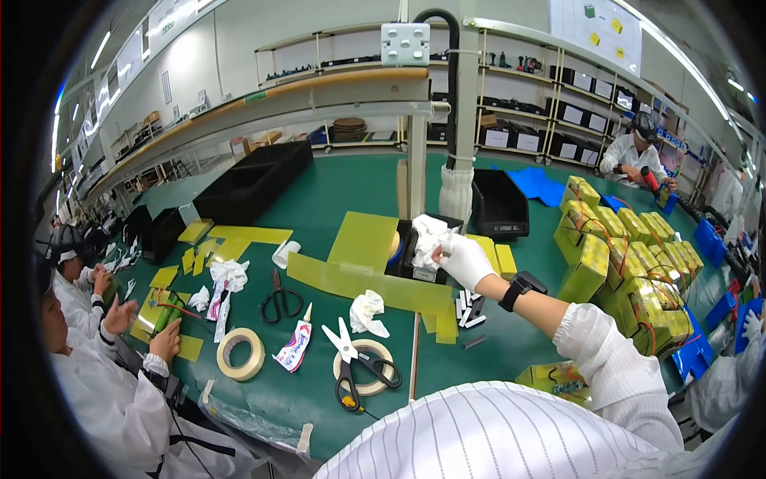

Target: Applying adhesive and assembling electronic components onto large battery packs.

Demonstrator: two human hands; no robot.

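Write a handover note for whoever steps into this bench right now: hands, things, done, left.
Right hand, white-gloved, reaches forward and touches white cloth bunched in a small black bin; grip unclear. Left hand is out of view. White-handled scissors lie on a tape roll in front; a crumpled wipe, yellow sheets and black scissors are nearby. Wrapped yellow packs are stacked to the right. Nothing shows what is finished.

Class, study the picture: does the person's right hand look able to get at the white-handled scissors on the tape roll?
Probably yes. The right hand, gloved, is up at the white cloth; the scissors lie nearer the body on the green table, with nothing over them.
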